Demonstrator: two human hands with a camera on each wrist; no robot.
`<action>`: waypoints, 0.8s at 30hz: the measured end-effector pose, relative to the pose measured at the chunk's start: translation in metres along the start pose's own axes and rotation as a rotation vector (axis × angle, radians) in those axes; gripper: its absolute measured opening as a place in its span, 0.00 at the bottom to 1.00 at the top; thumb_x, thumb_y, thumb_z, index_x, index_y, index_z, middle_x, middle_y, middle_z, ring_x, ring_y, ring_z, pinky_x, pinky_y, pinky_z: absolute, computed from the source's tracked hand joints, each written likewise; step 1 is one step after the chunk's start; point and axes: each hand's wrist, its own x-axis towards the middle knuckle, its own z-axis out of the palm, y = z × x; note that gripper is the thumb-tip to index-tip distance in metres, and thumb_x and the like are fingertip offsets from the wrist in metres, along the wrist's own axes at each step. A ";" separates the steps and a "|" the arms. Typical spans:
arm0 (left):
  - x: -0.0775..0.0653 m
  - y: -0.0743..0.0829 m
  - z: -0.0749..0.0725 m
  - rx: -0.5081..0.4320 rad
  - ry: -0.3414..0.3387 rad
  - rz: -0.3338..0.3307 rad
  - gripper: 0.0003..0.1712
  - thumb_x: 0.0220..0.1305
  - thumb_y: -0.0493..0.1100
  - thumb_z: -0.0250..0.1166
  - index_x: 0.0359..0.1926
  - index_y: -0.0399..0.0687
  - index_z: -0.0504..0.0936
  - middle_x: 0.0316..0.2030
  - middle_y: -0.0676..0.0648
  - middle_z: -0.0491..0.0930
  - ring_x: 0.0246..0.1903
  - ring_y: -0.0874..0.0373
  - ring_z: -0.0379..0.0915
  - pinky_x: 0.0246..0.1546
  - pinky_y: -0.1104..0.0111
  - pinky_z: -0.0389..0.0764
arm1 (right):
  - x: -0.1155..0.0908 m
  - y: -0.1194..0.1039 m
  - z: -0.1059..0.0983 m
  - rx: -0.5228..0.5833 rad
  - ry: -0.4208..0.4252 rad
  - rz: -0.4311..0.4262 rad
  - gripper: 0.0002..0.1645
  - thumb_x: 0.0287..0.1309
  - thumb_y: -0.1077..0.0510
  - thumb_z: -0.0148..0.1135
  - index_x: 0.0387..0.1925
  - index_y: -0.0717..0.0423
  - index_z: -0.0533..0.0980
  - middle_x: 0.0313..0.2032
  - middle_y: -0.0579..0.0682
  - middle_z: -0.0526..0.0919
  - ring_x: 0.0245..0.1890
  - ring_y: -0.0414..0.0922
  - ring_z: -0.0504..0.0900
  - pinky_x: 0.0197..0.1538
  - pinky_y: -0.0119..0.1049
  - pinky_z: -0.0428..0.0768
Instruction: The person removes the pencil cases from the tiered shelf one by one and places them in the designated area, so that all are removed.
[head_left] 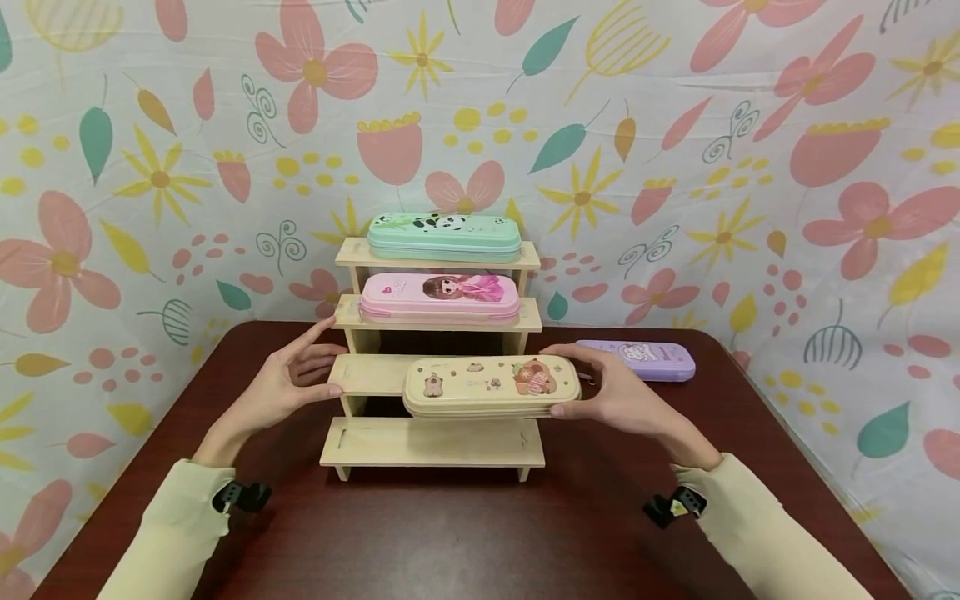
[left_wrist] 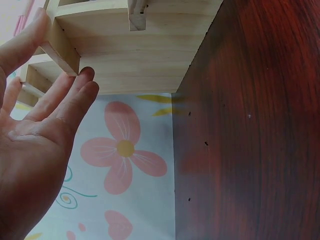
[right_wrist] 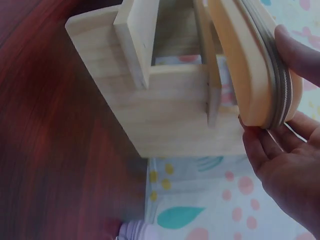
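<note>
My right hand (head_left: 626, 396) grips the right end of a cream pencil case (head_left: 491, 386) with cartoon pictures on its lid. In the right wrist view, the thumb lies on one face and the fingers on the other, with the zip between them. The case overlaps the third tier of a wooden step rack (head_left: 431, 442). At the rack's left side is my left hand (head_left: 288, 383), fingers fairly straight and spread, thumb tip right at the third tier's end. The left wrist view shows the fingertips beside a plank end (left_wrist: 60, 52).
A mint panda pencil case (head_left: 442, 237) lies on the top tier, and a pink one (head_left: 440, 297) with a doll picture on the second. A purple pencil case (head_left: 660, 362) lies on the dark wooden table (head_left: 480, 533), right of the rack. Flowered cloth (head_left: 480, 100) hangs behind.
</note>
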 end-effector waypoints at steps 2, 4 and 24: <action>0.000 0.000 0.000 -0.001 0.000 -0.001 0.58 0.62 0.26 0.75 0.85 0.56 0.54 0.66 0.25 0.72 0.64 0.57 0.75 0.64 0.66 0.77 | -0.006 0.002 -0.006 -0.003 -0.008 -0.027 0.43 0.50 0.60 0.85 0.68 0.51 0.77 0.55 0.51 0.83 0.52 0.51 0.80 0.49 0.36 0.83; 0.000 0.000 0.000 -0.003 -0.001 -0.002 0.58 0.62 0.26 0.75 0.85 0.56 0.55 0.66 0.25 0.72 0.64 0.57 0.75 0.64 0.66 0.77 | -0.012 0.005 -0.014 -0.007 -0.009 -0.046 0.43 0.51 0.61 0.84 0.69 0.53 0.76 0.56 0.52 0.83 0.51 0.50 0.81 0.48 0.36 0.84; -0.001 0.004 0.000 0.010 -0.003 -0.004 0.58 0.62 0.26 0.75 0.85 0.54 0.54 0.66 0.27 0.73 0.63 0.59 0.76 0.63 0.66 0.77 | -0.076 0.034 -0.081 -0.018 0.059 -0.022 0.45 0.54 0.72 0.79 0.72 0.59 0.72 0.56 0.55 0.80 0.46 0.47 0.81 0.43 0.35 0.85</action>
